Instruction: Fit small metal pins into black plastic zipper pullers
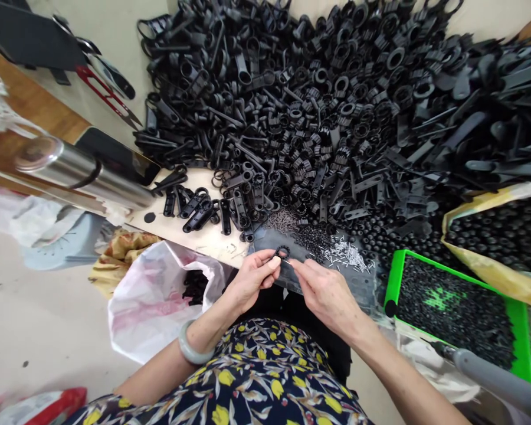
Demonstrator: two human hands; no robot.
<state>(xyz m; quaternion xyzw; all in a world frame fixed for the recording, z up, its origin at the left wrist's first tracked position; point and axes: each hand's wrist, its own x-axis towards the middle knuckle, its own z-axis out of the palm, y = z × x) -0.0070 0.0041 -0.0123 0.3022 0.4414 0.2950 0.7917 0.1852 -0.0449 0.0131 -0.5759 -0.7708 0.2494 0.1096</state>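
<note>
A pale surface (176, 230) spreads ahead of the fingers, a heap of black parts (314, 118) beyond them, a green tray (395, 277) to their right. The left hand (252, 276) pinches a black ring part (287, 252), its loop jutting forward-right (the rest is hidden). The right hand's fingertips pinch a slim pin (287, 262), lying crosswise, pointing left.

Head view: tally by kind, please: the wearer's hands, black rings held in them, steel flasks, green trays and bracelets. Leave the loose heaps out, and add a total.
Left hand and right hand: 2
Black ring: 1
Steel flask: 1
Green tray: 1
Bracelet: 1
Total: 6
</note>
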